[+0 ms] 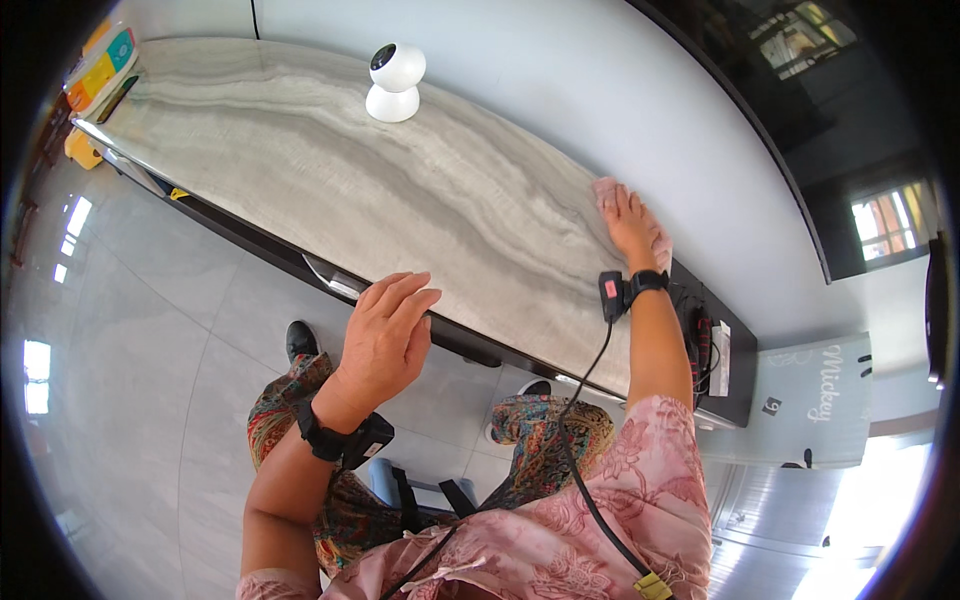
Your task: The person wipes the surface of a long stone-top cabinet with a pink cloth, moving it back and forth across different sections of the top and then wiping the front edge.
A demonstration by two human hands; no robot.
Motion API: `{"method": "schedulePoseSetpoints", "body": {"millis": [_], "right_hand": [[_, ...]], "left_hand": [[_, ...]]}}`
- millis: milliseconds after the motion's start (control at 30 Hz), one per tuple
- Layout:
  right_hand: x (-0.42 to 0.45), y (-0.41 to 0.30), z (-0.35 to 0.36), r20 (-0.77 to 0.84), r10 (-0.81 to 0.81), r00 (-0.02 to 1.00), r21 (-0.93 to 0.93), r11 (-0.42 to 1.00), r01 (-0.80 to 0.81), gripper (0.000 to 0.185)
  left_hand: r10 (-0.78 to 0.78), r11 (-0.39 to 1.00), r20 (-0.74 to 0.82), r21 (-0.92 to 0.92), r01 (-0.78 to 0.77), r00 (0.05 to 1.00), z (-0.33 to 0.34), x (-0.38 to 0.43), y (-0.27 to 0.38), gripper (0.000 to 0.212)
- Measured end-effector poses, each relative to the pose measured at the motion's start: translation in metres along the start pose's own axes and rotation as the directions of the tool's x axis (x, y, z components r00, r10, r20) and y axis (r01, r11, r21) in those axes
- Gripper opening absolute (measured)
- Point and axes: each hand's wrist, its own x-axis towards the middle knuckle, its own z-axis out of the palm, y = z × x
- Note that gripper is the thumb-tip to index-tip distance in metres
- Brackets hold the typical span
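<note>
My right hand (630, 221) lies flat on a pink cloth (606, 192), pressing it to the marble-patterned cabinet top (465, 217) close to the wall. Part of the cloth is hidden under the palm, and more of it shows along the wrist. My left hand (386, 334) hovers by the front edge of the cabinet with nothing in it, its fingers loosely bent and the thumb apart. Both wrists carry black strapped devices, and a cable runs from the right one (611, 296).
A white security camera (395, 82) stands near the wall. Colourful toys (105, 71) and a dark flat object (118, 99) sit at the far left end. On the right lie cables and black-red items (703, 337). A large television (795, 127) overhangs from the wall.
</note>
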Motion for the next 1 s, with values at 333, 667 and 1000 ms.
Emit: {"method": "schedulePoseSetpoints", "body": {"millis": [333, 667, 1000], "right_hand": [[-0.192, -0.054, -0.019, 0.055, -0.611, 0.790, -0.045, 0.789, 0.613, 0.061], [-0.070, -0.189, -0.021, 0.030, -0.701, 0.713, -0.027, 0.712, 0.701, 0.057], [-0.007, -0.224, -0.024, 0.039, -0.521, 0.853, 0.000, 0.853, 0.522, 0.057]], "left_hand": [[-0.008, 0.994, 0.094, 0.112, -0.003, 0.996, 0.031, -0.007, -0.018, 0.038], [-0.092, 0.991, 0.113, 0.102, 0.081, 0.989, 0.018, -0.014, -0.017, 0.038], [-0.068, 0.997, 0.078, 0.034, 0.066, 0.995, 0.020, 0.000, -0.016, 0.040]]}}
